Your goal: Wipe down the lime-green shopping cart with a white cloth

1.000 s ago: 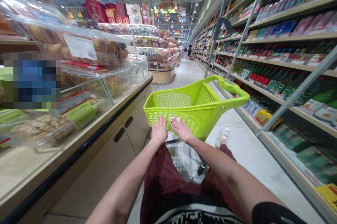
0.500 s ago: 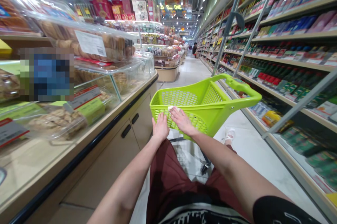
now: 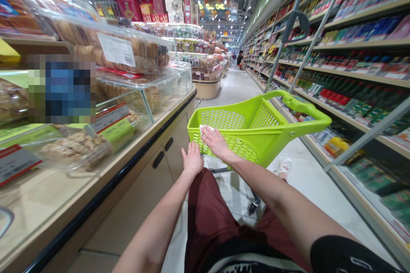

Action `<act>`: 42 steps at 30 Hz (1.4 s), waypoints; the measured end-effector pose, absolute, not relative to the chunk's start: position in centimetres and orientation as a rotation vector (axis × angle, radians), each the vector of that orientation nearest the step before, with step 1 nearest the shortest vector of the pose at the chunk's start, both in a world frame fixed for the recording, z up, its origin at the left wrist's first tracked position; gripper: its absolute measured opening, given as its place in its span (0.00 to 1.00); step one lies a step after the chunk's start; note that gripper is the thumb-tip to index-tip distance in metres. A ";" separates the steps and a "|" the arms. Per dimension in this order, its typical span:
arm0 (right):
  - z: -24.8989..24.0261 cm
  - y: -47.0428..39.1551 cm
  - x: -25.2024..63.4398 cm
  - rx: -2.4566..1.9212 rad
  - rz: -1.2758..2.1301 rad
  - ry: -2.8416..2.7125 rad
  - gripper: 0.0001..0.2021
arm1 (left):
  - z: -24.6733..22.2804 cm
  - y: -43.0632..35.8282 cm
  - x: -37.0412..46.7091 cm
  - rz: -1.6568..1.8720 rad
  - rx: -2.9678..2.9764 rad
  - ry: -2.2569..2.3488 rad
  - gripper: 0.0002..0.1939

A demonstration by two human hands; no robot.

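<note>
A bright green shopping cart (image 3: 272, 136) stands in front of me, its handle pointing right. My right hand (image 3: 215, 141) lies against the near side of its basket close to the left end, pressing a small white cloth or tissue (image 3: 205, 127) by its fingertips on the rim. Below and to the left, my left hand (image 3: 193, 158) is held at the basket's left corner with its fingers spread. Nothing shows in it; whether it touches the cart I cannot tell.
Along the left runs a glass-topped counter (image 3: 128, 166) with packaged baked goods (image 3: 128, 51). Tall stocked shelves (image 3: 361, 76) with a slanted metal ladder line the right. The aisle floor (image 3: 237, 80) stretches ahead, with a person (image 3: 240, 58) far off.
My right hand and the white cloth have slid left along the basket's rim. My left hand has moved slightly down and away from the basket, its fingers spreading. The cart appears a little further right.
</note>
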State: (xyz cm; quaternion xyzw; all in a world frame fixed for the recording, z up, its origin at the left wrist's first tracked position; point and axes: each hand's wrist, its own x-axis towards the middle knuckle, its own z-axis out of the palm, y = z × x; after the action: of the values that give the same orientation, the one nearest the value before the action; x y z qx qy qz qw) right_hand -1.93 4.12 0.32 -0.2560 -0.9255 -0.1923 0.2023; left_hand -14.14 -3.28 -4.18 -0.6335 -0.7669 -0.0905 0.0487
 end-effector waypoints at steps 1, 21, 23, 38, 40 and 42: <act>0.2 4.4 -2.1 -0.712 -0.545 -2.598 0.15 | -4.2 -3.3 -14.4 -0.281 -1.928 -2.334 0.33; -2.6 4.8 -7.4 -0.658 -0.540 -2.828 0.14 | -2.5 -4.0 -17.0 -0.280 -1.882 -2.380 0.32; -4.0 4.3 -6.5 -0.661 -0.528 -2.876 0.12 | -2.7 -4.2 -17.0 -0.272 -1.885 -2.392 0.33; -1.0 4.7 -1.9 -0.734 -0.520 -2.679 0.20 | -2.4 -3.3 -13.9 -0.345 -1.943 -2.263 0.33; -2.5 4.2 -0.9 -0.770 -0.503 -2.701 0.19 | -2.2 -3.3 -13.4 -0.330 -1.953 -2.253 0.33; -3.9 3.5 -0.2 -0.824 -0.486 -2.703 0.19 | -2.2 -3.3 -13.0 -0.313 -1.965 -2.240 0.33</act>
State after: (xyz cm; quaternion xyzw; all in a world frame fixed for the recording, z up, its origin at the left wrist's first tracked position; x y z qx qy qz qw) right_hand -0.21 3.52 -3.92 -0.2847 -0.9338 -0.1679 0.1368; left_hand -12.98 -3.30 -2.17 -0.6542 -0.7455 -0.1043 0.0726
